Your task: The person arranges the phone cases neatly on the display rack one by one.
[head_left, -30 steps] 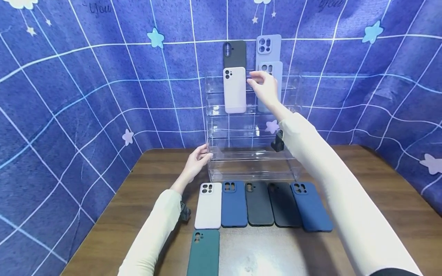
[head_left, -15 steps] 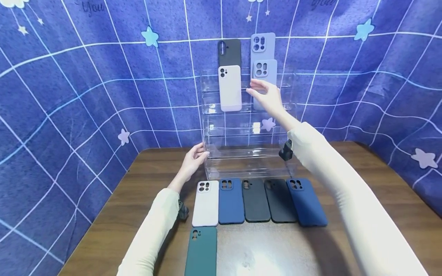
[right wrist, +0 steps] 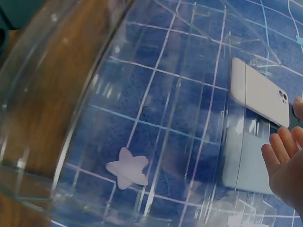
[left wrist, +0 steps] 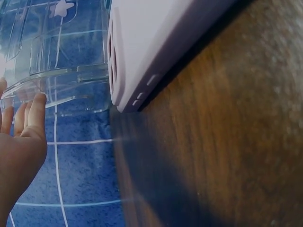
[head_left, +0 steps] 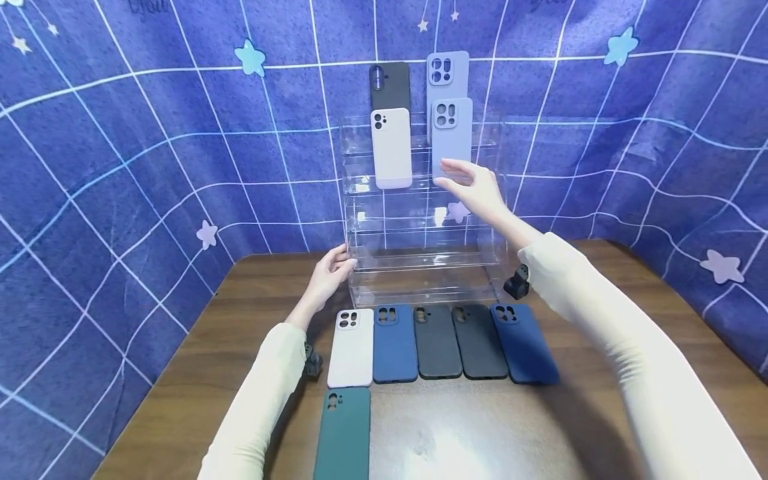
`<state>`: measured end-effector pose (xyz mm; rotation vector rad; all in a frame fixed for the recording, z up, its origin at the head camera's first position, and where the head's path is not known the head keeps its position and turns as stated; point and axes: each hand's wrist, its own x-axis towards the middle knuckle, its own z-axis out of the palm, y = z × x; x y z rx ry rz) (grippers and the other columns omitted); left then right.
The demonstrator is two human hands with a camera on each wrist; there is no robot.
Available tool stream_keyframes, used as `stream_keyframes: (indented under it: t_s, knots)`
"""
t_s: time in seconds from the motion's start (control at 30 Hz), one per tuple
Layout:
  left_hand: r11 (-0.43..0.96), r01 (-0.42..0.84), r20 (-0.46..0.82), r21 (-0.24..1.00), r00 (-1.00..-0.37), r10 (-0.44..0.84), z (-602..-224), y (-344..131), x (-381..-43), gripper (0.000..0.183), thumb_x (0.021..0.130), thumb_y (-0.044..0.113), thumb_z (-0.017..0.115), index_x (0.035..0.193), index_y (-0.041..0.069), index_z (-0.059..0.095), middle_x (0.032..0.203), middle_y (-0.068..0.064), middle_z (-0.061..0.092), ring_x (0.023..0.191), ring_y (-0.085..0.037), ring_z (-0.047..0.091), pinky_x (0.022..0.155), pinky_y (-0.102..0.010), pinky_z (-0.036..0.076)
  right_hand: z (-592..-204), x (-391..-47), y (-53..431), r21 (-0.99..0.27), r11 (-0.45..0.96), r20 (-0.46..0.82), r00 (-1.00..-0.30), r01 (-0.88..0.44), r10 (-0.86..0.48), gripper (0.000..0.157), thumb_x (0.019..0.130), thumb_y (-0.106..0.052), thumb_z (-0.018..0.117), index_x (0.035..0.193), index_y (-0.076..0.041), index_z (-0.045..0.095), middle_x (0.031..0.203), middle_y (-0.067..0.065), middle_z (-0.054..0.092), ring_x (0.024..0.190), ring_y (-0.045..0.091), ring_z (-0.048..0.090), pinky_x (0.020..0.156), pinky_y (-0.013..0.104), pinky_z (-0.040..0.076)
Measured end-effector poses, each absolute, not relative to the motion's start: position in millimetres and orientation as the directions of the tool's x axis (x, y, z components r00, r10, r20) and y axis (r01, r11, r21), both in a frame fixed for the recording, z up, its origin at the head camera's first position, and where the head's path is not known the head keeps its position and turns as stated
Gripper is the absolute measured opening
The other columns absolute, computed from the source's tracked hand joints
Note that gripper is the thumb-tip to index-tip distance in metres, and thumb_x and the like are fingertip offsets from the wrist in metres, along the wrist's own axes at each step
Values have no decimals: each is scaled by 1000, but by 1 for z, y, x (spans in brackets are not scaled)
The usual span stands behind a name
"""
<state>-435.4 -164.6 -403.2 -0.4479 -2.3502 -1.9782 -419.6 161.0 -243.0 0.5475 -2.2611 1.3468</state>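
My left hand holds the lower left edge of a clear display rack, thumb at its front; in the left wrist view its fingers reach the clear plastic. My right hand is in front of the rack, fingers loosely bent and holding nothing, near the lower part of a light-blue phone case. This case stands on the rack's second tier, before a lavender-blue phone case. To the left, a pale pink phone case stands in front of a black phone case.
Before the rack lie a white case, a blue case, a dark grey case, a black case and another blue case. A green case lies nearer. A blue patterned cloth hangs behind the wooden table.
My right hand has moved down and away from the upper part of the light-blue case, uncovering its camera cutout. My left hand stays at the rack's edge. The head view has shifted slightly.
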Motion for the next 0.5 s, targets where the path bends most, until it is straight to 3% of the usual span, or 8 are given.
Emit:
stream_keyframes:
  t_s: [0.23, 0.37, 0.5]
  knots:
    - [128, 208, 181, 970, -964, 196, -389, -163, -423, 59, 94, 12, 57, 144, 1, 30, 137, -29, 41, 123, -42, 47, 102, -40, 44, -247, -396, 173, -734, 423, 545, -833, -531, -98, 49, 87, -22, 68, 129, -3, 54, 130, 16, 57, 120, 29, 54, 105, 39, 43]
    - [139, 218, 189, 966, -962, 195, -392, -163, -425, 57, 94, 13, 58, 144, 2, 32, 135, -27, 45, 121, -40, 49, 100, -36, 47, -245, -376, 178, -737, 422, 553, -830, -529, -75, 45, 87, -13, 67, 128, 2, 54, 129, 21, 56, 118, 34, 55, 104, 44, 43]
    - [164, 237, 203, 958, -959, 197, -399, -163, -430, 57, 94, 17, 58, 143, 4, 34, 133, -22, 49, 121, -35, 51, 99, -33, 48, -253, -372, 191, -732, 447, 557, -829, -514, -41, 45, 87, -15, 67, 128, -1, 55, 129, 19, 56, 118, 33, 55, 103, 41, 44]
